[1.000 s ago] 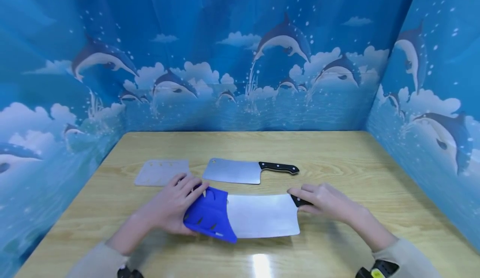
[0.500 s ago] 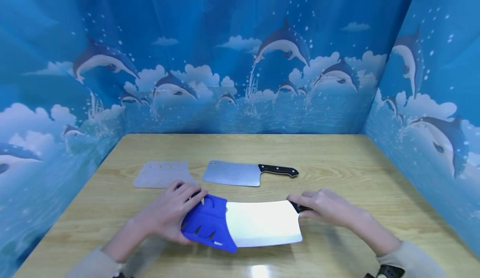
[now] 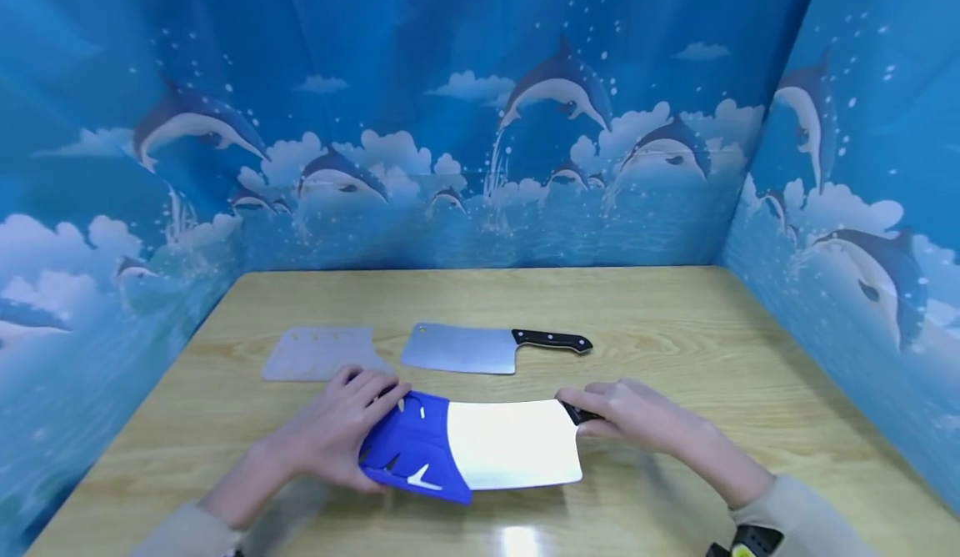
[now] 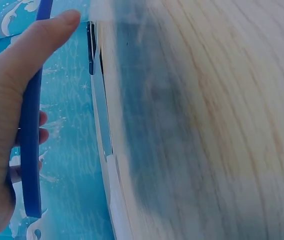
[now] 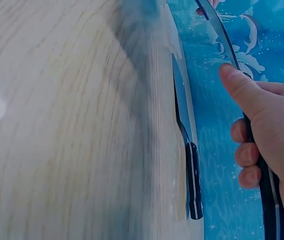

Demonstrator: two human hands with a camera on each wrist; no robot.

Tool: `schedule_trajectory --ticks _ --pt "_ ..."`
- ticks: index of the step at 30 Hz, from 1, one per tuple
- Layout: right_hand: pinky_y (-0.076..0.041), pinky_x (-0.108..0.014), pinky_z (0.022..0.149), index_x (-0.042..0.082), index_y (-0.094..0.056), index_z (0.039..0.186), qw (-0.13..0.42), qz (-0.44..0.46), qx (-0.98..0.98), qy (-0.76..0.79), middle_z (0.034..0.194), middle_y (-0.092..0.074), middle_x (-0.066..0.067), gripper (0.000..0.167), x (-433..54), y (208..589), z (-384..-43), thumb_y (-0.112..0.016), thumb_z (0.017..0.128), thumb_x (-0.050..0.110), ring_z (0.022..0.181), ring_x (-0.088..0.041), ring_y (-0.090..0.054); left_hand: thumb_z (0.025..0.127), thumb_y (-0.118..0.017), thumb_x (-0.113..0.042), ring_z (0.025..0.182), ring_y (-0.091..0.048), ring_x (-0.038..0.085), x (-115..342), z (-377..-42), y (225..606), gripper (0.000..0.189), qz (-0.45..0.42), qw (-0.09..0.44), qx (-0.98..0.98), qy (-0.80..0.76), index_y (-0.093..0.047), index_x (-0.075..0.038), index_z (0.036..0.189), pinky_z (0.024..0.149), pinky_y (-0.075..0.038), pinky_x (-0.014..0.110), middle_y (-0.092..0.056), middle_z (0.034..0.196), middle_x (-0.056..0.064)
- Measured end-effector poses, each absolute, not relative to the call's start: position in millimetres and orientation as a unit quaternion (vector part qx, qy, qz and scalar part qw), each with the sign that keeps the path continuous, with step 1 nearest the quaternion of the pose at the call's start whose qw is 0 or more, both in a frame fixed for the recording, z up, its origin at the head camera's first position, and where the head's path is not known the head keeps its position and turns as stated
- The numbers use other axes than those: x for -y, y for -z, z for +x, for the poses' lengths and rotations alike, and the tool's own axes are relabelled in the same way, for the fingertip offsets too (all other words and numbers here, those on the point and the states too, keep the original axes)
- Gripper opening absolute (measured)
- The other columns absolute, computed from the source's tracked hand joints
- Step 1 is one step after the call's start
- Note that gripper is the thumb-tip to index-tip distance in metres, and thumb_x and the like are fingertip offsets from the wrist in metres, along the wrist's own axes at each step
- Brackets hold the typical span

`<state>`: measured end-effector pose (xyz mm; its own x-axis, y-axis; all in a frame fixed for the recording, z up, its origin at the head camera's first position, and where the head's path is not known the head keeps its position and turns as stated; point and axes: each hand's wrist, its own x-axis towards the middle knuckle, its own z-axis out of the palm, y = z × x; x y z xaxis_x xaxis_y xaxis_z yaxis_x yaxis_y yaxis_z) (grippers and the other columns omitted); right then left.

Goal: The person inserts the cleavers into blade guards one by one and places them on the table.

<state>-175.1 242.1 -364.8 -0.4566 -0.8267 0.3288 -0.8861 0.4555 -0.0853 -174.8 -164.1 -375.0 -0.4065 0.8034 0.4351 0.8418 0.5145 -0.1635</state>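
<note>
My left hand [image 3: 341, 430] grips a blue blade cover [image 3: 417, 450] by its left end, with the thumb along one side and the fingers round the other in the left wrist view. Out of the cover's right end comes the broad bright blade of a cleaver [image 3: 514, 447]; the blade's far end is hidden inside the cover. My right hand [image 3: 633, 415] grips the cleaver's black handle [image 5: 268, 192], thumb laid toward the blade. Both cover and cleaver are held up above the table, roughly level from left to right.
A second cleaver [image 3: 461, 348] with a black riveted handle lies flat on the wooden table [image 3: 675, 315] behind the hands. Left of it lies a pale translucent blade cover [image 3: 318, 353], partly behind my left hand. A blue dolphin-print curtain [image 3: 480, 207] encloses the table's back and sides.
The cleaver has slid left, a little deeper into the blue cover, and my right hand has come left with it. Its blade now reflects bright white. My left hand keeps its grip.
</note>
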Motion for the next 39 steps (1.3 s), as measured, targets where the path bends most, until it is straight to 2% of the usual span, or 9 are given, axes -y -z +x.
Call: schedule_trajectory --ticks 7,13,23,29,35,39 --pt "-0.047 -0.016 0.055 0.001 -0.060 0.119 0.122 0.507 0.845 -0.118 0.087 -0.066 -0.003 0.040 -237.9 363.2 -177.3 -0.059 0.090 0.029 0.061 -0.001 -0.053 0.043 -0.072 -0.074 0.103 -0.050 0.023 167.6 -174.3 373.7 0.113 -0.484 0.232 0.843 0.041 -0.052 -0.001 0.126 0.083 -0.039 0.048 -0.055 0.113 0.011" --pt "-0.051 -0.023 0.062 0.002 -0.059 0.120 0.112 0.495 0.854 -0.117 0.092 -0.067 -0.006 0.039 -228.2 365.2 -177.7 -0.060 0.090 0.028 0.073 -0.011 -0.063 0.048 -0.070 -0.076 0.103 -0.049 0.024 162.7 -175.3 374.1 0.110 -0.477 0.221 0.849 0.049 -0.051 -0.002 0.127 0.083 -0.037 0.047 -0.053 0.114 0.011" --pt "-0.052 -0.024 0.062 0.001 -0.057 0.122 0.112 0.467 0.870 -0.110 0.086 -0.066 -0.007 0.041 -188.8 366.6 -178.9 -0.061 0.088 0.025 0.066 -0.012 -0.061 0.049 -0.068 -0.076 0.103 -0.048 0.022 139.7 -175.5 370.9 0.110 -0.461 0.204 0.863 0.034 -0.050 -0.001 0.128 0.082 -0.037 0.044 -0.052 0.115 0.008" --pt "-0.050 -0.026 0.061 0.003 -0.055 0.125 0.084 0.427 0.894 -0.109 0.083 -0.063 -0.006 0.043 -168.3 374.3 -178.3 -0.061 0.088 0.026 0.068 -0.012 -0.058 0.050 -0.067 -0.076 0.101 -0.047 0.022 122.4 -177.2 377.0 0.107 -0.455 0.213 0.864 0.015 -0.052 -0.001 0.125 0.078 -0.038 0.042 -0.052 0.112 0.008" --pt "-0.051 -0.027 0.065 0.004 -0.057 0.126 0.082 0.400 0.902 -0.138 0.090 -0.066 -0.007 0.047 -166.3 377.9 -180.7 -0.065 0.086 0.027 0.074 -0.013 -0.061 0.048 -0.067 -0.076 0.099 -0.048 0.022 119.1 -179.0 378.7 0.107 -0.443 0.231 0.866 0.002 -0.053 -0.002 0.124 0.078 -0.039 0.042 -0.053 0.111 0.009" --pt "-0.052 -0.028 0.067 0.004 -0.060 0.122 0.085 0.392 0.904 -0.149 0.096 -0.068 -0.008 0.047 -166.7 380.0 -181.8 -0.069 0.082 0.027 0.079 -0.015 -0.063 0.049 -0.066 -0.077 0.100 -0.048 0.023 118.0 -177.0 375.5 0.108 -0.446 0.224 0.866 -0.012 -0.052 -0.001 0.125 0.079 -0.039 0.043 -0.053 0.113 0.010"
